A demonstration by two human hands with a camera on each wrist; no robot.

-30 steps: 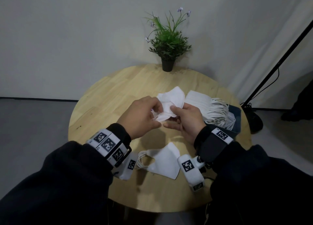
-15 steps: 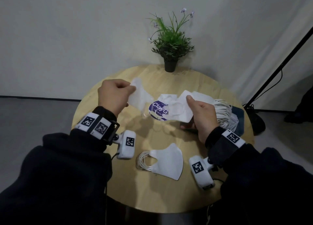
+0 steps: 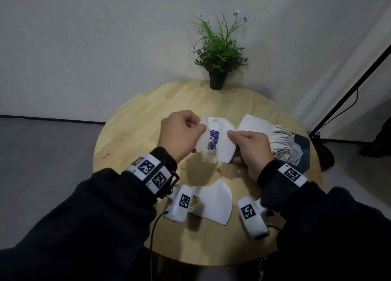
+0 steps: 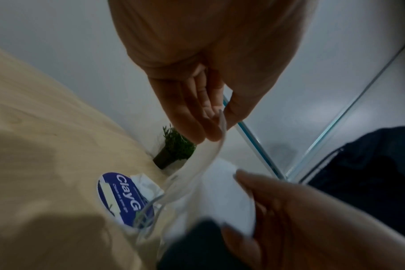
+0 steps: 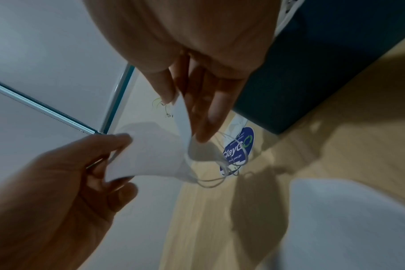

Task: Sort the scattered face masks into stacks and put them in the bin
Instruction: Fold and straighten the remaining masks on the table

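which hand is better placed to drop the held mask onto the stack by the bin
Right, probably. The right hand pinches the mask right beside the stack and blue bin; the left hand is farther away.

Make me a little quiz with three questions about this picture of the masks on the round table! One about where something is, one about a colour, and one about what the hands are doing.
1. Where is the potted plant?
A. at the table's far edge
B. on the floor
C. in the person's lap

2. What colour is the round sticker on the table?
A. red
B. blue
C. yellow

3. What are the hands doing?
A. resting flat on the table
B. both holding one white mask
C. lifting the plant

Answers:
1 A, its pot stands by the wall at the far rim.
2 B, the left wrist view shows a blue sticker with white letters.
3 B, the left hand and right hand each pinch a side of the mask above the table.
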